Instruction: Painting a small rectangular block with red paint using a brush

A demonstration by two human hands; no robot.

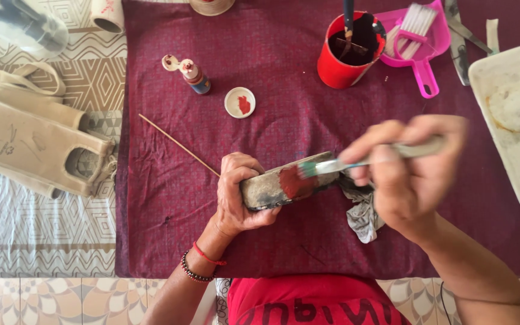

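Holding grey stone on edge over maroon cloth, left hand wraps its left end, fingers closed tight. Right hand pinches brush handle, palm down, wrist raised, hand blurred; bristles touch red patch on stone face.

Risks, judged:
- Loose left grip: stone could roll, smearing wet paint on fingers.
- Overloaded bristles: red could drip onto rag below.
- Right elbow swing: could tip red cup or paint lid.

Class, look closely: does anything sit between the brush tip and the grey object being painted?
Nothing visible does. The brush in the right hand has its bristles on the red patch of the grey object, held by the left hand.
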